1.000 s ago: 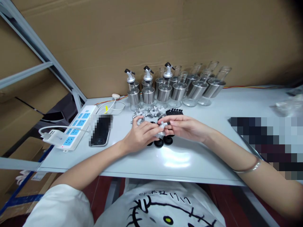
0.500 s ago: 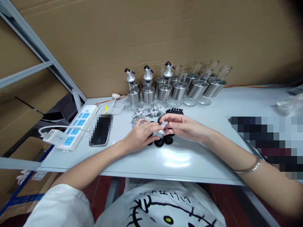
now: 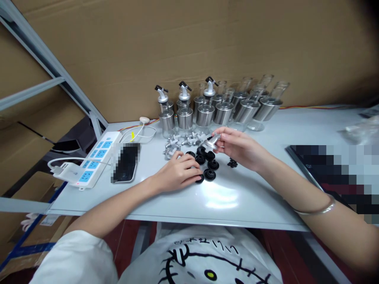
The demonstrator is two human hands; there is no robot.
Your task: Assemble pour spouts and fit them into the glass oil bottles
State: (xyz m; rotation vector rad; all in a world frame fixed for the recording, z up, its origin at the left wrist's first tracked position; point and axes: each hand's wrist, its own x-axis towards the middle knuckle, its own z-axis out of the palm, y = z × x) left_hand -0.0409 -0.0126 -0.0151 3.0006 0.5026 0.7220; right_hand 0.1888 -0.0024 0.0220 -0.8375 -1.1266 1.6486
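Right hand (image 3: 237, 148) pinches the silver pourer spout (image 3: 213, 141), which we hold raised with its long axis tilted up-right above the black stoppers (image 3: 207, 157), while left hand (image 3: 179, 173), nearer them, closes on one.

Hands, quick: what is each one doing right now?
Left hand: curled on the table, fingertips on a black rubber stopper.
Right hand: closed, holding a silver pourer spout.
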